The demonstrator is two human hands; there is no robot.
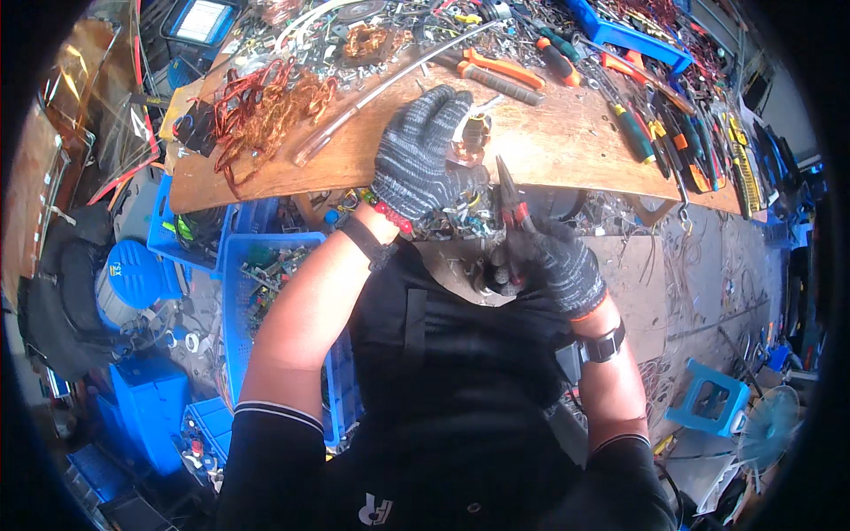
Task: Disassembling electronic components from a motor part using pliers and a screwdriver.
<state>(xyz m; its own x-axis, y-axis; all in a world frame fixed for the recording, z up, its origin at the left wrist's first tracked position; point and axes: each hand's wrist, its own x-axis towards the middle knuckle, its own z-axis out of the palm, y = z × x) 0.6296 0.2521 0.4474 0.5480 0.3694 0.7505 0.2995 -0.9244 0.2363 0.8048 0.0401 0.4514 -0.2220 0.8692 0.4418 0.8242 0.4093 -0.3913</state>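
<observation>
At a cluttered wooden bench [584, 142] near where I stood, the left hand [418, 149], gloved, gripped a copper-wound coil [475, 134] by the front edge; the right hand [560, 262] closed around long-nosed pliers [508, 190], their tips just beside it. Copper showed on the coil, so that piece looked unfinished, while loose wire [285, 99] heaped leftward suggested others were done.

A wooden bench [580, 146] stretches from ten to two o'clock, brightly lit near one, with grey floor [722, 261] at three and a blue stool [719, 383] at four.
</observation>
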